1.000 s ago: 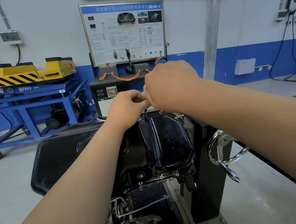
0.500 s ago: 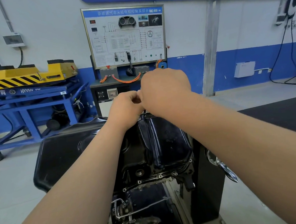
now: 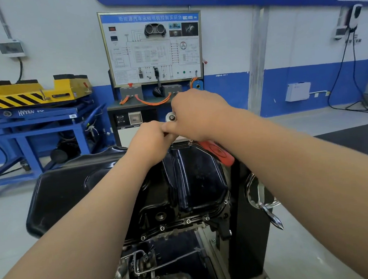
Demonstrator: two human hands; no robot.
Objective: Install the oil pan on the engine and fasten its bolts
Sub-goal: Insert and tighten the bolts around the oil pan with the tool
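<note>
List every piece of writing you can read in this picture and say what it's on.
"新能源汽车永磁电机控制实训台": blue header strip of the training board.
"HY", then blurred letters and digits: white print on the blue stand, after two characters cut off by the frame edge.
Too small or blurred to read: the board's diagram labels, the mark on the red handle of the ratchet, the wall box.

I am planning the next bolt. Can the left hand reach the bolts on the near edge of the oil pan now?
Probably yes: the near bolts lie uncovered on the oil pan. But the left hand is curled at the far edge beside the ratchet and must draw back first.
</note>
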